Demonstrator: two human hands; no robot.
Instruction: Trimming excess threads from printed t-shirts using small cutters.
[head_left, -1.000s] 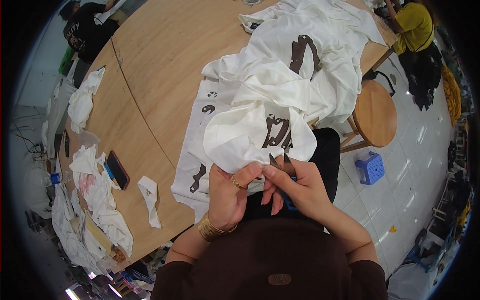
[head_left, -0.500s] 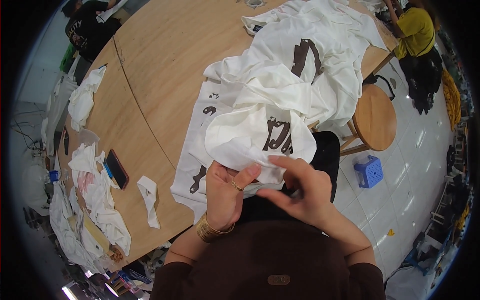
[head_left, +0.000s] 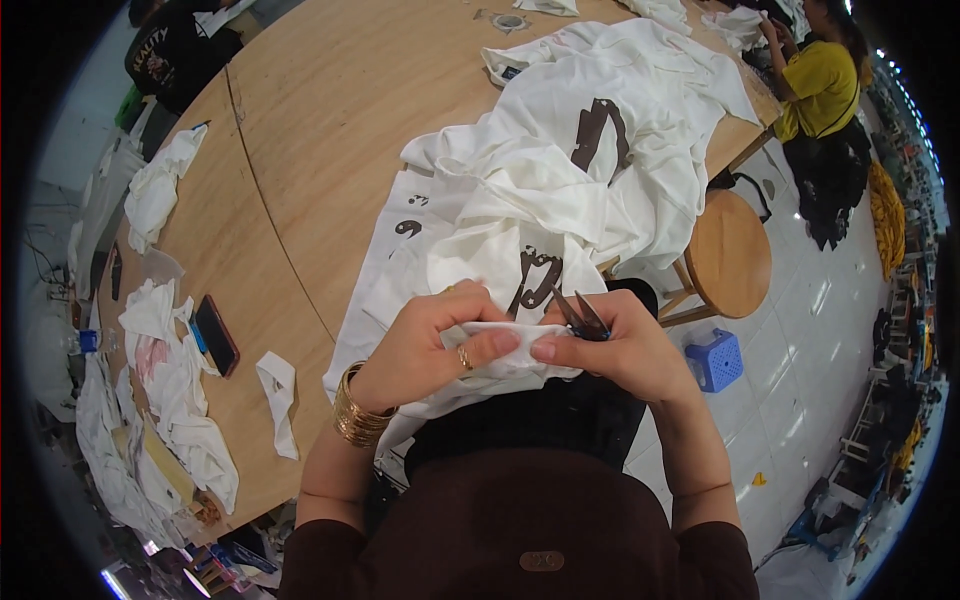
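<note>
A white garment [head_left: 520,215] with dark brown print lies bunched over the near edge of the wooden table [head_left: 330,130] and onto my lap. My left hand [head_left: 430,345], with a ring and gold bangles on the wrist, pinches a folded edge of the cloth. My right hand [head_left: 610,350] grips the same edge from the other side and also holds small dark thread snips [head_left: 580,315], blades pointing up and away. The two thumbs nearly touch on the fabric.
A pile of white garments [head_left: 640,90] covers the table's far right. A phone [head_left: 215,335] and white scraps [head_left: 170,400] lie at left. A round wooden stool [head_left: 728,255] and a blue plastic stool [head_left: 715,358] stand at right. A person in yellow [head_left: 825,80] sits beyond.
Both hands have drawn closer together on the cloth's edge. The fabric has been pulled nearer to me, and the snips have turned upward in my right hand.
</note>
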